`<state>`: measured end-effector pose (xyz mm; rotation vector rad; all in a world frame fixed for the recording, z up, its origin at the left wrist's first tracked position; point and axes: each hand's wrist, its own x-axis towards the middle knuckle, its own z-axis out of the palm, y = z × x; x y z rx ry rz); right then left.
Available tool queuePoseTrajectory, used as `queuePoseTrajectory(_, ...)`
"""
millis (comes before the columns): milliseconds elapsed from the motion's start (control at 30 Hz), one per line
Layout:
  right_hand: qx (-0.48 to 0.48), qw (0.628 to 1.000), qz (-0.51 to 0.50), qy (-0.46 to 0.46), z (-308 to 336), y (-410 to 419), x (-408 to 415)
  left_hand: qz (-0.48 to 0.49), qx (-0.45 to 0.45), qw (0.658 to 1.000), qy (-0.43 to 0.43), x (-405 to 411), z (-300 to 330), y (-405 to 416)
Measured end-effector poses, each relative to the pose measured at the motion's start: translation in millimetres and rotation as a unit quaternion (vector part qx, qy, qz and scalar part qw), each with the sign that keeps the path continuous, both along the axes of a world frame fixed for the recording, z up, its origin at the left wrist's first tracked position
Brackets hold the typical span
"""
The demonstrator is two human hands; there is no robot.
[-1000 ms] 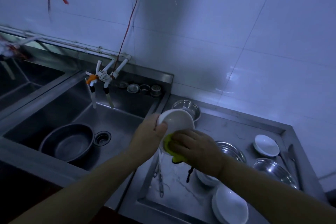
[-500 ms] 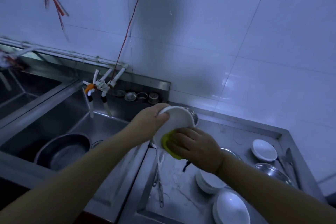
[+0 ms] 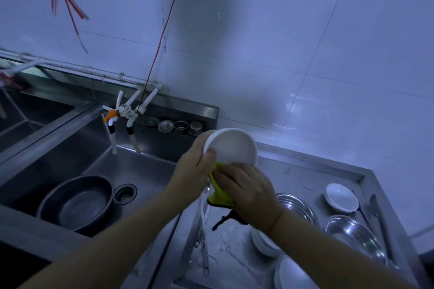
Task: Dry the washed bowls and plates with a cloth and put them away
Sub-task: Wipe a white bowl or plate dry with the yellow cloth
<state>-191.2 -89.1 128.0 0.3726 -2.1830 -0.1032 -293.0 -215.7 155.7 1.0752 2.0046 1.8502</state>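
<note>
Bowl gripped by left hand, right hand pressing cloth beneath.

The bowl has tipped more upright in the left hand; the cloth under the right hand now rubs its lower rim.

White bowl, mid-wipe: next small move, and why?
Probably turn the bowl a little in the left hand and wipe on. The right hand presses the yellow cloth only against its lower edge, so most of the bowl looks unwiped.
</note>
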Motion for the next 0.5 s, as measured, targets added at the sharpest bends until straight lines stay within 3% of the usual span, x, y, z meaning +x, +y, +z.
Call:
queuePoseTrajectory(100, 0.159, 0.984, 0.071, -0.039, 10.9, 32.3, 3.4, -0.070, -0.144, 0.985, 0.058, -14.8, 14.5, -4.2)
queuePoseTrajectory(167, 0.192, 0.976, 0.090, -0.054, 15.9, 40.0, 0.6, -0.111, -0.203, 0.971, 0.066, -26.4, 23.0, -3.3)
queuePoseTrajectory(267, 0.153, 0.987, 0.035, -0.026, 16.7, 32.4, -3.2, -0.079, -0.118, 0.990, -0.003, -27.5, 18.7, 3.1)
queuePoseTrajectory(367, 0.019, 0.999, -0.037, 0.011, 14.3, 11.7, -7.2, -0.031, 0.015, 0.996, -0.086, -5.9, -3.8, 12.8)
queuePoseTrajectory(433, -0.063, 0.997, -0.045, 0.027, 11.5, -1.9, -12.2, -0.014, 0.071, 0.992, -0.099, 4.9, -11.4, 17.4)
queuePoseTrajectory(500, -0.076, 0.996, -0.043, 0.026, 5.3, -6.9, -14.9, -0.008, 0.064, 0.995, -0.076, 2.1, -6.9, 18.2)
